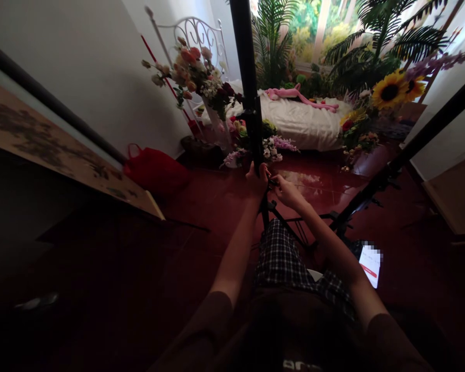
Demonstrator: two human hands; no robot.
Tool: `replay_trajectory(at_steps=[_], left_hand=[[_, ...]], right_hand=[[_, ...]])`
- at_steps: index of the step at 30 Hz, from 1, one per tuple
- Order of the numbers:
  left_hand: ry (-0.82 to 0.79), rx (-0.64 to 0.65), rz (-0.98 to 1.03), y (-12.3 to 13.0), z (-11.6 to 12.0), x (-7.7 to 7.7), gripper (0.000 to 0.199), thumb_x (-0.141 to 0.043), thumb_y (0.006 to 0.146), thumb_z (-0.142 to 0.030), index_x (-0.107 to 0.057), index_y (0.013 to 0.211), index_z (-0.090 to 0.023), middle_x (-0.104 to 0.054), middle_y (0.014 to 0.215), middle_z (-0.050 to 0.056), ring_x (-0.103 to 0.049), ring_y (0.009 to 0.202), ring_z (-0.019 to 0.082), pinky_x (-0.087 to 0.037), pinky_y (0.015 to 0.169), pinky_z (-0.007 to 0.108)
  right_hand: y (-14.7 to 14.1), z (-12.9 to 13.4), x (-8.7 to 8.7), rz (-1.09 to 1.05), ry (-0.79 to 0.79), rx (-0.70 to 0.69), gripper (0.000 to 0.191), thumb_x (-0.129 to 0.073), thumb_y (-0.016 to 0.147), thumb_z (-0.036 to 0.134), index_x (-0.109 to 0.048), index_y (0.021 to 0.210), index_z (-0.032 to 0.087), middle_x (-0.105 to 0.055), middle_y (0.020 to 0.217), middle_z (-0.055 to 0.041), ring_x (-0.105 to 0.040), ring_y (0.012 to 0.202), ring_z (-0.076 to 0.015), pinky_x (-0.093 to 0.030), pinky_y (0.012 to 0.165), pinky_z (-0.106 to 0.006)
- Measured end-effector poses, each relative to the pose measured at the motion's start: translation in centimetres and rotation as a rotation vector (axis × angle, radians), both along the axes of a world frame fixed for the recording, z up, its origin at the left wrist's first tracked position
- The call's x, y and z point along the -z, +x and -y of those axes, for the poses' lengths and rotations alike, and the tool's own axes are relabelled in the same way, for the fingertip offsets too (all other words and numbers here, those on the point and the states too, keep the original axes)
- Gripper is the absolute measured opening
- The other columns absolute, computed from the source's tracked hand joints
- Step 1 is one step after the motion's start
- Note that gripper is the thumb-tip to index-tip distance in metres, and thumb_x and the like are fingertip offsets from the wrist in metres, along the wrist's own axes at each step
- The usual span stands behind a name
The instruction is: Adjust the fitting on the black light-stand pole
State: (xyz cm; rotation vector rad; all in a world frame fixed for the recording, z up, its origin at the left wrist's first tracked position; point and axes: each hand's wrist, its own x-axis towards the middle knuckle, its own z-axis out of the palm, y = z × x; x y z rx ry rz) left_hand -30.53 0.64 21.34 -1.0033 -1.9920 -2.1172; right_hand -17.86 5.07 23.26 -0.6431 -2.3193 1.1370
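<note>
A black upright stand pole [248, 62] rises in front of me, with black leg braces [294, 223] spreading near its foot. My left hand [257, 178] is wrapped round the lower part of this pole. Close beside it on the right, my right hand [285, 190] has its fingers pinched together at a small dark fitting on the pole. Its exact shape is hidden by the fingers and the dim light. My hands are almost touching each other.
A second black pole [411, 142] slants at the right. Artificial flowers [194, 67] and sunflowers [389, 93] flank a bed with a white cover [294, 121]. A red bag [153, 168] lies by the left wall, near a painted panel [62, 139]. A lit phone [370, 266] is at my right.
</note>
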Motion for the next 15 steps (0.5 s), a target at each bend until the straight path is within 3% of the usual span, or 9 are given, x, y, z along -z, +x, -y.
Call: replay_trajectory(at_steps=[3, 6, 10, 13, 15], left_hand=[[-0.025, -0.013, 0.023, 0.5, 0.3, -0.6, 0.046, -0.043, 0.093, -0.062, -0.057, 0.081, -0.02, -0.061, 0.058, 0.0, -0.058, 0.054, 0.012, -0.045, 0.06, 0.025], [-0.054, -0.029, 0.06, 1.2, 0.7, -1.5, 0.041, -0.045, 0.095, -0.056, -0.058, 0.083, -0.019, -0.062, 0.058, 0.0, -0.059, 0.053, 0.012, -0.046, 0.06, 0.024], [-0.053, -0.005, 0.077, 1.8, 1.4, -2.4, 0.034, -0.049, 0.095, -0.047, -0.057, 0.076, -0.02, -0.062, 0.058, 0.0, -0.059, 0.052, 0.01, -0.046, 0.06, 0.023], [-0.048, -0.001, 0.1, 2.0, 1.7, -2.7, 0.033, -0.052, 0.095, -0.044, -0.056, 0.072, -0.02, -0.061, 0.057, -0.001, -0.059, 0.052, 0.01, -0.045, 0.06, 0.022], [-0.046, -0.002, 0.108, 2.0, 1.7, -2.7, 0.032, -0.053, 0.094, -0.043, -0.057, 0.072, -0.02, -0.061, 0.056, -0.001, -0.06, 0.053, 0.01, -0.046, 0.059, 0.021]], right_hand=[[-0.6, -0.8, -2.6, -0.117, 0.206, 0.022, 0.034, -0.055, 0.087, 0.018, -0.052, 0.12, 0.02, -0.07, 0.105, -0.0101, -0.069, 0.094, -0.0223, -0.054, 0.087, -0.037], [-2.9, -1.9, -6.7, -0.328, 0.362, 0.056, 0.045, -0.054, 0.092, 0.029, -0.041, 0.134, 0.019, -0.065, 0.113, -0.0115, -0.067, 0.101, -0.0221, -0.054, 0.092, -0.039], [-7.7, -3.2, -11.7, -0.475, 0.527, -0.084, 0.067, -0.059, 0.09, 0.04, -0.024, 0.144, 0.02, -0.057, 0.126, -0.0092, -0.063, 0.111, -0.0203, -0.051, 0.098, -0.04], [-11.0, -3.8, -13.8, -0.465, 0.512, -0.148, 0.064, -0.056, 0.091, 0.04, -0.022, 0.141, 0.018, -0.057, 0.118, -0.0055, -0.065, 0.104, -0.0172, -0.051, 0.095, -0.036], [-12.3, -3.7, -14.4, -0.454, 0.455, -0.102, 0.055, -0.055, 0.092, 0.035, -0.025, 0.135, 0.019, -0.058, 0.11, -0.003, -0.066, 0.097, -0.0155, -0.051, 0.092, -0.034]])
